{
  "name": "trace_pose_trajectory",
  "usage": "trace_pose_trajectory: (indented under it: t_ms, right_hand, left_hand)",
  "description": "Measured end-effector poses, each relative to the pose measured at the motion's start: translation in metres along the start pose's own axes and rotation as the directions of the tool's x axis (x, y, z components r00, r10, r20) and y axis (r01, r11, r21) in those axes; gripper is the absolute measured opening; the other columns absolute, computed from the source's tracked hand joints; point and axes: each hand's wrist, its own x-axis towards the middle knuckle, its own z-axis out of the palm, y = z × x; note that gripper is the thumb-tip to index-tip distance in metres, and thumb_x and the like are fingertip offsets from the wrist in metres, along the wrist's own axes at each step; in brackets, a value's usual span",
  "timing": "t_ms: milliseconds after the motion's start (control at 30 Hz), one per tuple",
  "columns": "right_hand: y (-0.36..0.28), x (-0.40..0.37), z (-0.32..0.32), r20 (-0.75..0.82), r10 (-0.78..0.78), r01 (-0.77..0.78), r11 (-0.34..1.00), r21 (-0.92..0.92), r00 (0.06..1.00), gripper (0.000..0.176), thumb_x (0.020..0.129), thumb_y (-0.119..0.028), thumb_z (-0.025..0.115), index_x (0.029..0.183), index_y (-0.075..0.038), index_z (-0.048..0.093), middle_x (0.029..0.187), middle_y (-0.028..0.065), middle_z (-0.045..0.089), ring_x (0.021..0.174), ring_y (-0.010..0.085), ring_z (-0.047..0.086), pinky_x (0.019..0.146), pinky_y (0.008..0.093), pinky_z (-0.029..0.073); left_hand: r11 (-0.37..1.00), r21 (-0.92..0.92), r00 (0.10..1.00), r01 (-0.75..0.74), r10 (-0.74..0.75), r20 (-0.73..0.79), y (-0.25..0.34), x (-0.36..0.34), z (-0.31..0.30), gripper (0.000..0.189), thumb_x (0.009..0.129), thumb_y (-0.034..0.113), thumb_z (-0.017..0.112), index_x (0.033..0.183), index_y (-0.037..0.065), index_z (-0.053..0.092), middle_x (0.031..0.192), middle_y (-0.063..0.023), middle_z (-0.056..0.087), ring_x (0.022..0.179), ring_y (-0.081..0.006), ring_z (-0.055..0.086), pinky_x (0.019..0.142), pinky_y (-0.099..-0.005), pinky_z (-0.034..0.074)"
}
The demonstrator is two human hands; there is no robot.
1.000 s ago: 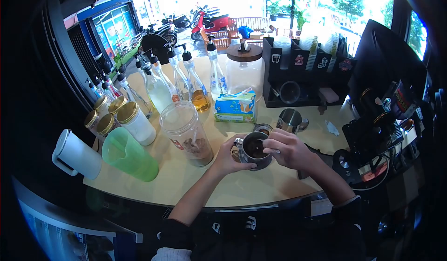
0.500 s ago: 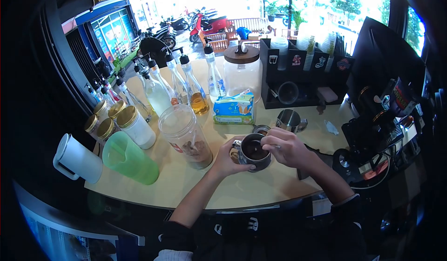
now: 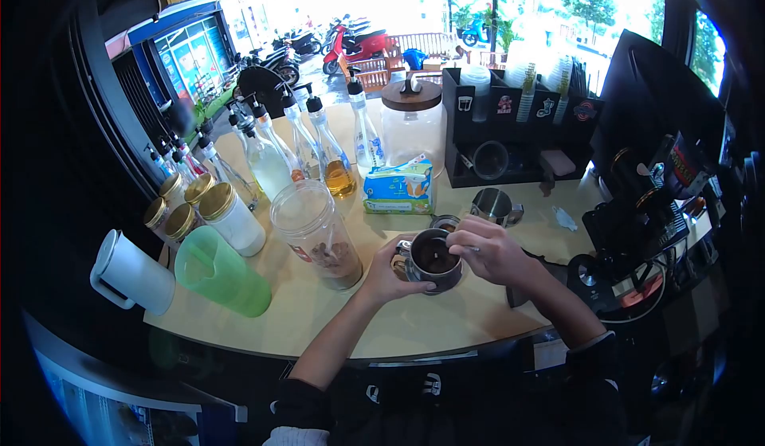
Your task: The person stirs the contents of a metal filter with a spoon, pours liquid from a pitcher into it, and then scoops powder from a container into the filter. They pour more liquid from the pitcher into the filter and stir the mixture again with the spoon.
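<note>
My left hand (image 3: 388,275) is wrapped round the side of a small metal pitcher (image 3: 436,285) with a handle, steadying it on the counter. Dark brown liquid (image 3: 435,255) fills part of the pitcher. Over its rim, my right hand (image 3: 496,248) is closed in a pinch on a thin metal spoon (image 3: 476,249); its lower end is hidden in the pitcher. Left of my left hand stands a tall clear jar (image 3: 307,223) with brown powder in the bottom. Behind my right hand is another metal pitcher (image 3: 492,205), and a small round dish (image 3: 445,222) sits just behind the held pitcher.
On the left of the counter (image 3: 382,330) are a green jug (image 3: 219,275), a white jug (image 3: 131,271) and several gold-lidded jars (image 3: 231,217). Pump bottles (image 3: 339,171), a tissue pack (image 3: 398,189) and a black cup holder (image 3: 522,143) line the back. Dark equipment (image 3: 629,215) stands right.
The camera view has shifted very slightly. Both hands keep their holds at the pitcher, with hardly any visible movement. Outside, a blue scooter shows more clearly.
</note>
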Motion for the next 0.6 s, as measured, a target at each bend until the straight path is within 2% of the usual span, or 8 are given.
trace_pose_trajectory:
  t_ms: [33,67,167,200,267,367,500,600]
  right_hand:
    - [0.0,0.001,0.001,-0.006,0.023,-0.022,1.0,0.019,1.0,0.012,0.083,-0.009,0.067,0.086,-0.002,0.057,0.08,0.0093,0.054,0.077,0.0281,0.058,0.069,0.0391,0.048]
    - [-0.001,0.0,0.005,-0.027,-0.051,0.051,0.999,0.008,0.998,0.012,0.083,-0.009,0.067,0.087,-0.002,0.057,0.08,0.0093,0.055,0.077,0.028,0.058,0.067,0.0387,0.049]
    - [-0.002,0.0,-0.002,-0.008,-0.064,0.064,0.998,-0.001,0.998,0.012,0.083,-0.008,0.067,0.088,-0.002,0.058,0.081,0.0094,0.055,0.078,0.0285,0.058,0.068,0.0385,0.049]
    - [-0.002,0.0,-0.005,0.011,0.012,-0.012,1.0,-0.01,1.0,0.012,0.082,-0.008,0.067,0.088,-0.003,0.058,0.081,0.0094,0.055,0.079,0.0284,0.058,0.069,0.0389,0.049]
    - [0.0,-0.001,0.001,0.002,0.007,-0.007,1.0,0.01,1.0,0.011,0.082,-0.007,0.067,0.088,-0.003,0.058,0.081,0.0094,0.055,0.078,0.0278,0.057,0.069,0.0389,0.049]
    - [-0.004,-0.001,0.003,0.005,-0.064,0.064,0.998,0.024,0.998,0.012,0.082,-0.007,0.067,0.087,-0.003,0.058,0.081,0.0093,0.055,0.076,0.0272,0.057,0.067,0.0398,0.049]
    - [0.0,-0.001,0.0,0.014,0.005,-0.005,1.0,-0.007,1.0,0.014,0.081,-0.007,0.068,0.088,-0.003,0.057,0.083,0.0092,0.055,0.077,0.0281,0.057,0.069,0.0394,0.049]
    - [-0.004,-0.002,0.007,-0.013,-0.075,0.075,0.997,0.026,0.997,0.014,0.081,-0.007,0.068,0.088,-0.003,0.057,0.081,0.0089,0.054,0.074,0.0278,0.056,0.065,0.0383,0.049]
  left_hand:
    - [1.0,-0.02,1.0,0.001,-0.001,-0.004,-0.002,0.001,0.0,0.078,0.055,0.024,0.091,0.121,0.002,0.056,0.114,-0.0106,0.064,0.107,-0.0194,0.061,0.096,-0.0345,0.047]
    - [1.0,-0.018,1.0,-0.002,0.002,-0.003,-0.002,0.001,0.0,0.078,0.055,0.024,0.091,0.121,0.002,0.056,0.114,-0.0106,0.064,0.107,-0.0194,0.061,0.096,-0.0345,0.047]
    - [0.998,-0.047,1.0,0.029,-0.029,-0.004,0.002,-0.001,0.0,0.078,0.055,0.024,0.091,0.121,0.001,0.056,0.114,-0.0109,0.064,0.107,-0.0197,0.061,0.096,-0.0345,0.047]
    - [0.999,-0.036,1.0,0.03,-0.031,-0.004,0.001,-0.001,0.0,0.078,0.055,0.024,0.091,0.121,0.002,0.056,0.114,-0.011,0.064,0.107,-0.0197,0.061,0.096,-0.0345,0.047]
    - [0.999,-0.026,1.0,0.028,-0.028,-0.003,0.001,0.0,0.001,0.078,0.055,0.024,0.091,0.121,0.002,0.056,0.114,-0.0111,0.064,0.107,-0.0197,0.061,0.096,-0.0345,0.046]
    - [0.999,-0.032,1.0,0.028,-0.028,-0.002,0.001,0.0,0.0,0.078,0.055,0.023,0.091,0.121,0.002,0.056,0.114,-0.0108,0.064,0.107,-0.0195,0.061,0.096,-0.0345,0.047]
    - [0.999,-0.03,1.0,0.02,-0.02,0.003,0.0,-0.001,0.0,0.078,0.054,0.023,0.091,0.121,0.002,0.056,0.114,-0.0104,0.064,0.107,-0.0191,0.061,0.096,-0.0341,0.046]
    - [0.999,-0.024,0.999,0.034,-0.033,0.009,0.005,0.001,0.0,0.078,0.054,0.022,0.091,0.121,0.002,0.056,0.114,-0.0103,0.064,0.107,-0.0188,0.061,0.096,-0.0338,0.046]
